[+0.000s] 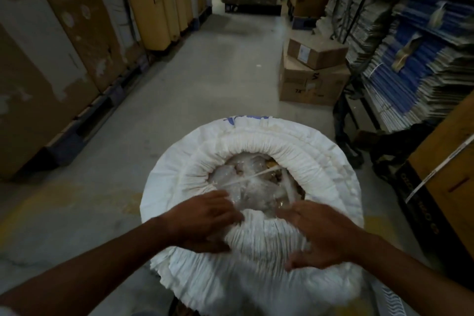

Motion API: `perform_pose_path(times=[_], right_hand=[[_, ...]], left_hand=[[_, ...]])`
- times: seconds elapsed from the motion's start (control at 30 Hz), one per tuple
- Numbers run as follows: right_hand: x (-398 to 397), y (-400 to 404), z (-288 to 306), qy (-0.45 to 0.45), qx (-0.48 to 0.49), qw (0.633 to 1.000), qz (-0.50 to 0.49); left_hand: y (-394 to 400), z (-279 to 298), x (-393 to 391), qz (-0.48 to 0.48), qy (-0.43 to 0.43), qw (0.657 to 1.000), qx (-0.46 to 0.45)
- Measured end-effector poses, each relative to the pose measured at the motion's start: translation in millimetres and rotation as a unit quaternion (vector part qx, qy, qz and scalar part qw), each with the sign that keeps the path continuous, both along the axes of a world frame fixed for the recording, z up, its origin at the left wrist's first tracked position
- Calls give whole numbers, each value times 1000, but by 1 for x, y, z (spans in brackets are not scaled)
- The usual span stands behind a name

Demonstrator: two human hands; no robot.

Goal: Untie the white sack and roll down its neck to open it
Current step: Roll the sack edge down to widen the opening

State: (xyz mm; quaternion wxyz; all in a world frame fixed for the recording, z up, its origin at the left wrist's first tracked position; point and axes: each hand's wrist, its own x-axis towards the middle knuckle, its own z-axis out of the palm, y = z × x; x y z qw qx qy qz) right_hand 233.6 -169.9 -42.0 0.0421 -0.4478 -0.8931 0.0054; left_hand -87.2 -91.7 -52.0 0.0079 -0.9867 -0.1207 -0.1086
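White woven cloth is bunched under both of your hands at the near edge of the sack's mouth. Your left hand (205, 218) lies palm down on the gathered rim, fingers curled and pinching a fold of the fabric just where the clear inner liner begins. Your right hand (323, 233) rests on the rim beside it, fingers spread and partly bent, pressing on the cloth; whether it has closed on a fold you cannot tell from here, since the hand is blurred.

Your white sack (251, 213) stands upright on the grey concrete floor (205, 79) directly in front of you, its neck already rolled down into a thick, pleated ring all the way round. Inside the ring a clear plastic liner (246, 185) covers the contents, which show only as pale and brownish lumps. A thin pale strap (246, 178) runs across the liner from the left side of the ring toward the upper right.

Beyond the sack, two stacked cardboard boxes (313, 69) sit on the floor to your right, against shelving loaded with flattened blue-and-white cartons (415, 64). Tall brown cartons (64, 46) line the aisle on your left.
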Motion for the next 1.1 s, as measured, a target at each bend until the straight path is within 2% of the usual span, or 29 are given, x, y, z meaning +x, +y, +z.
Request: perform_pose_path(times=[0.07,0.2,0.3,0.4,0.47,0.53,0.67,0.73,0.8,0.9,1.0,1.1], right_hand=[[5,-4,-5,-14,30,999,18],[29,-11,-7,-32,156,985,65],[30,-19,-19,-62,189,977,78],[26,-30,-24,-55,190,978,63],[21,-39,-20,-4,160,985,70],[11,-42,-14,53,131,988,59],[-19,-20,3,140,122,982,-29],[-27,-5,13,200,110,968,-104],[-25,13,15,217,105,952,-189],[-9,39,-1,142,107,943,-281],[5,61,-29,85,39,931,-352],[11,74,-59,44,-1,924,-379]], left_hand=[[-4,-4,-5,-10,-23,998,53],[-6,4,-14,4,-61,988,141],[-14,-2,-11,-14,-31,986,160],[-24,-10,-16,-8,6,995,97],[-30,-9,-18,21,-21,999,13],[-36,-2,-8,73,-63,995,-27],[-27,20,28,178,-107,976,-67],[-16,24,37,205,-132,965,-95],[-3,23,38,232,-165,953,-105],[28,10,33,317,-137,937,-57],[60,-11,24,394,-71,910,-107],[82,-36,25,398,4,904,-156]])
